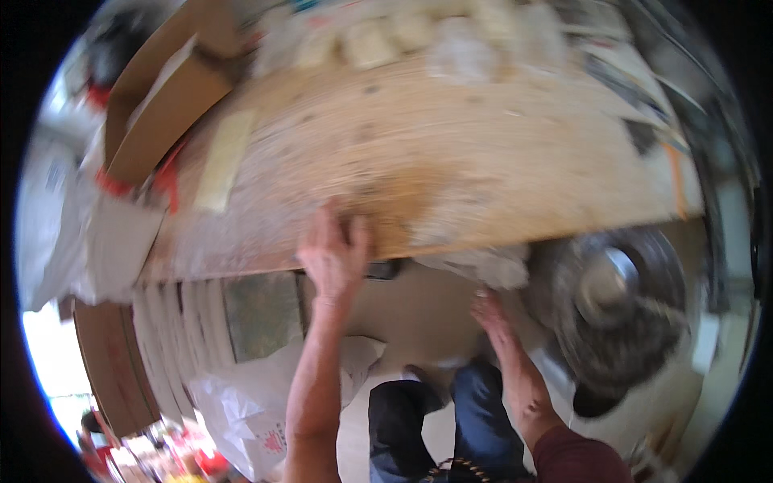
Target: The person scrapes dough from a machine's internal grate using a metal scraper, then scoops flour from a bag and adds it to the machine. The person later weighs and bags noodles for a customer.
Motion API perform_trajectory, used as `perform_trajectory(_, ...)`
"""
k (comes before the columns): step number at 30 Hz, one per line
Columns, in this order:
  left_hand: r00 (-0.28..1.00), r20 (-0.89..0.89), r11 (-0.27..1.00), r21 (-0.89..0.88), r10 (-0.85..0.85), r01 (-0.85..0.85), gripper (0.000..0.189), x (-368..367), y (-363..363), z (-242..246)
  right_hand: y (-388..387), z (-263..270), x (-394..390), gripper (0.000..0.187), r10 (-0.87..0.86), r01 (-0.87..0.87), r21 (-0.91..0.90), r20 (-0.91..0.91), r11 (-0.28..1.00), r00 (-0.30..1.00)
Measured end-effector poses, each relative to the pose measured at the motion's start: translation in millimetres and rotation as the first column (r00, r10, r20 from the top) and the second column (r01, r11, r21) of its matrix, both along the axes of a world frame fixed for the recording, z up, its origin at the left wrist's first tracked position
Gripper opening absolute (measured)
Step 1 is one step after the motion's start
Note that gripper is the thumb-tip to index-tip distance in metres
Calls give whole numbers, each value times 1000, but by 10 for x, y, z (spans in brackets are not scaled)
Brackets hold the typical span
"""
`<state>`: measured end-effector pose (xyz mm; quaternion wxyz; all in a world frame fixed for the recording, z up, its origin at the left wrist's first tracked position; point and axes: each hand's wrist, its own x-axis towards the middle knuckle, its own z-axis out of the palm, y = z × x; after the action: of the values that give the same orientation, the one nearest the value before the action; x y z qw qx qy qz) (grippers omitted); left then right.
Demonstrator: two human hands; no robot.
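My left hand (pixel 335 250) rests on the front edge of a wooden worktop (pixel 471 157) with its fingers on the board; nothing shows in its grasp. Below the edge, my right hand (pixel 490 311) hangs beside a crumpled clear plastic bag (pixel 489 265); blur hides whether it holds anything. At the left of the worktop lies a flat pale yellow strip (pixel 224 160). Along its far side stand several pale blocks (pixel 371 45), next to a clear plastic bag with whitish contents (pixel 462 51).
An open cardboard box (pixel 169 115) stands at the back left, white sacks (pixel 115 241) beside it. Under the worktop's right end is a large round dark metal vessel (pixel 622 326) with a metal bowl (pixel 607 281) in it. White plastic bags (pixel 241 404) lie near my legs.
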<state>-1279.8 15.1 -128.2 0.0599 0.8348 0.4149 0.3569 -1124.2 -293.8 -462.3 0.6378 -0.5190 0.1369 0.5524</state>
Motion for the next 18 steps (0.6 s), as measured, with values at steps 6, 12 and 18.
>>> perform_trajectory(6,992,123,866,-498,30,36,30,-19,-107,345,-1014,1846,-263,52,-87,131,146,-274,981,958)
perform_trajectory(12,976,134,876,-431,-173,215,29,-997,-1172,171,-3329,3403,-220,52,-285,330,155,-253,931,925)
perform_trajectory(18,928,-74,262,-965,-364,26,26,-2612,-3573,-431,-6049,3820,-136,38,-583,617,70,-260,783,770)
